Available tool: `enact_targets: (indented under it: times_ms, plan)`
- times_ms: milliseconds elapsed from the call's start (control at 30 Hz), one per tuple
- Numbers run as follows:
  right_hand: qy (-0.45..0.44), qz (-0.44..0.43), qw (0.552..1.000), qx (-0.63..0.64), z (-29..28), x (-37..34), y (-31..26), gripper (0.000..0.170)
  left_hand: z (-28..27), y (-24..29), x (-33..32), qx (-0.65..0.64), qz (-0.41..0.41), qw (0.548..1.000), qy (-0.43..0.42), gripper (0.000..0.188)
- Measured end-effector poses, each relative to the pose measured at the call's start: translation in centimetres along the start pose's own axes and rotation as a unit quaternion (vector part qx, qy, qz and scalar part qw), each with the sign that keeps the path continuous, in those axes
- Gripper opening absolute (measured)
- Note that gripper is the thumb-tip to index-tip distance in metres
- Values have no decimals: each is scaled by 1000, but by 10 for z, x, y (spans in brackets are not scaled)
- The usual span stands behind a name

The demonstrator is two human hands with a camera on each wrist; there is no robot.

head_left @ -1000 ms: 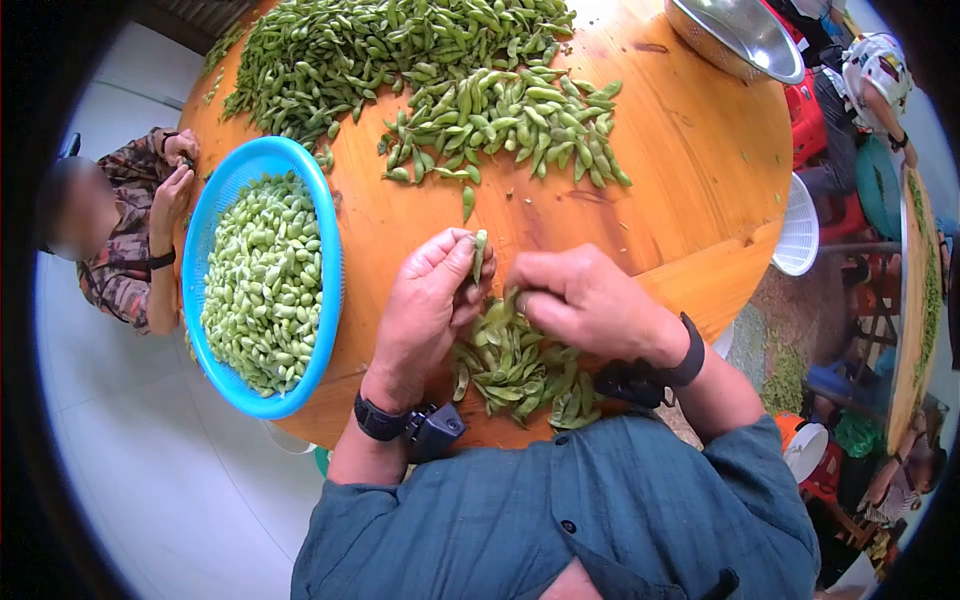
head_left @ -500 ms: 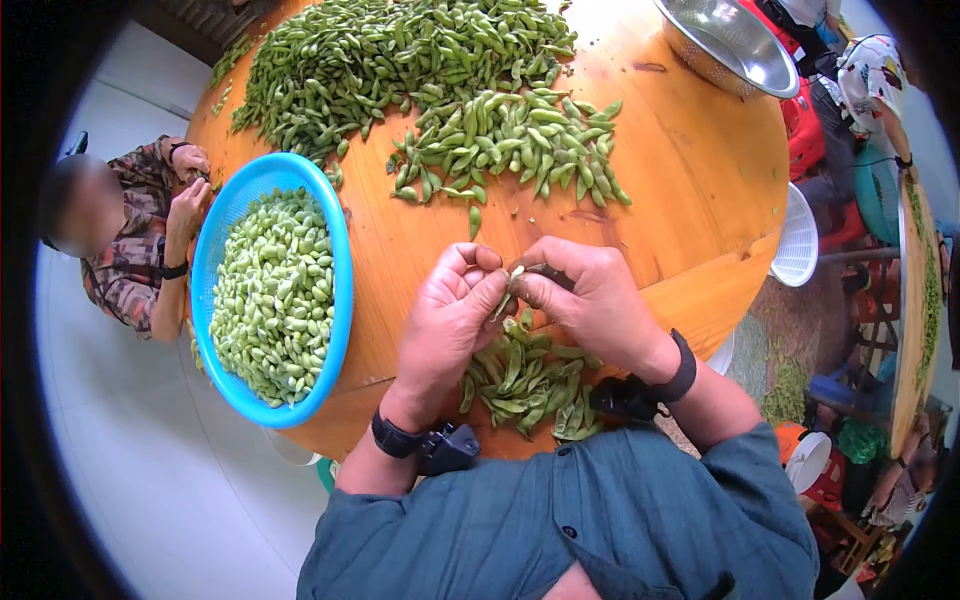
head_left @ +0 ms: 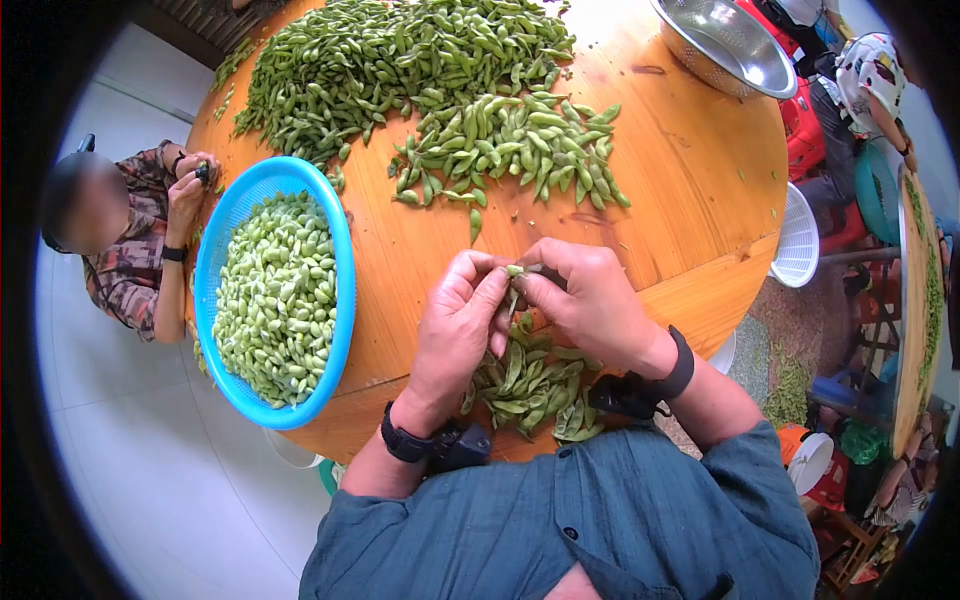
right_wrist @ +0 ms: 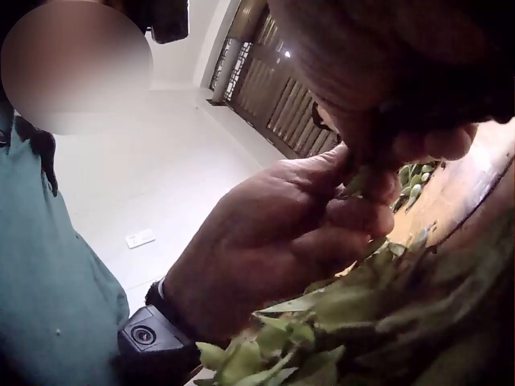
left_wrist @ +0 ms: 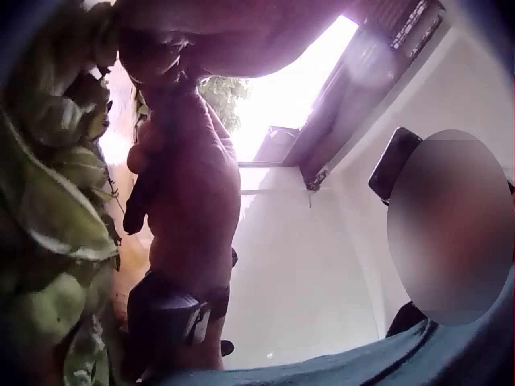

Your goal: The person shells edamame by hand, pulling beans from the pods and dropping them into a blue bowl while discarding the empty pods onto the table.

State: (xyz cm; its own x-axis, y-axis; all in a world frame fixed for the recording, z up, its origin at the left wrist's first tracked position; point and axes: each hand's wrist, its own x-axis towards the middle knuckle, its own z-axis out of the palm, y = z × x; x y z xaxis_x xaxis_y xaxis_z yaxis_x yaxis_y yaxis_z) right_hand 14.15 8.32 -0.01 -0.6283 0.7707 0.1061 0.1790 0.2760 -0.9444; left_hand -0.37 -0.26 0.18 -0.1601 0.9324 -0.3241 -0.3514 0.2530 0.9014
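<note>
Both hands meet over the near part of the table, fingertips together around one green soybean pod (head_left: pixel 514 272). My left hand (head_left: pixel 455 325) pinches it between thumb and curled fingers. From the other side, the thumb and forefinger of my right hand (head_left: pixel 598 305) pinch the same pod, a pale bit showing between the thumbs. Fingers partly hide the pod in both wrist views. Under the hands lies a small heap of flat-looking pods (head_left: pixel 530 385), seen close up beside the left hand in the left wrist view. Left of them, a blue basket (head_left: pixel 347 285) holds shelled green beans (head_left: pixel 275 290).
A large mound of pods (head_left: pixel 400 60) covers the far table, with a smaller pile (head_left: pixel 510 145) before it. A steel colander (head_left: pixel 725 45) stands at the far right edge. Another person (head_left: pixel 135 250) sits at the left, hands at the table edge. A white basket (head_left: pixel 797 235) is beyond the right edge.
My right hand has moved up from the flat-pod heap to join the left hand at the pod. The left hand has shifted slightly right and down. Over the last half second both hands barely moved.
</note>
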Motion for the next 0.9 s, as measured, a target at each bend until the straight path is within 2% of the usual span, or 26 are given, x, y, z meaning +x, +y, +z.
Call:
enact_targets:
  times_ms: [133, 200, 267, 333, 400, 467, 567, 633, 667, 700, 733, 800, 833, 900]
  plan:
    - [-11, -1, 1000, -22, -3, 0, 4, 14, 3, 6, 0, -43, -35, 998, 23, 16]
    - [-31, -43, 995, -83, -2, 0, 8, 14, 3, 9, 1, -42, -55, 997, 34, 17]
    - [-45, -51, 991, -112, -4, -1, 2, 15, -2, 5, 1, 35, -44, 998, -1, 17]
    - [-58, -60, 986, -141, -5, -1, -1, 16, -10, -3, 4, 0, -41, 999, -13, 18]
    - [-51, 24, 998, 13, -6, -1, -1, 16, -12, -5, 4, -35, -36, 998, -26, 19]
    - [-50, 32, 998, 9, -7, -1, 1, 16, -9, -3, 2, -92, -45, 995, -2, 17]
    - [-45, 31, 998, 9, -5, -1, 4, 16, 1, 7, -4, -19, -21, 1000, -5, 15]
    - [-42, 19, 999, 15, -5, 0, 1, 16, -6, 1, -3, -50, -21, 998, -26, 14]
    - [-82, 106, 985, 109, -9, 0, -4, 17, -9, 0, -2, -79, -20, 996, -48, 14]
    - [-120, 191, 953, 201, -12, 1, -7, 17, -10, 3, -3, -78, -18, 996, -48, 14]
    - [-121, 189, 953, 202, -14, 1, -8, 17, -10, 7, -5, -86, -40, 995, -43, 13]
    - [-172, 234, 922, 256, -17, 0, -8, 19, -8, 15, -11, -96, -63, 993, -35, 13]
    - [-173, 234, 922, 257, -15, 0, -9, 19, -7, 18, -14, -60, -64, 996, -4, 11]
    - [-122, 142, 971, 146, -8, -2, -13, 15, -5, 32, -24, -25, -62, 997, 27, 9]
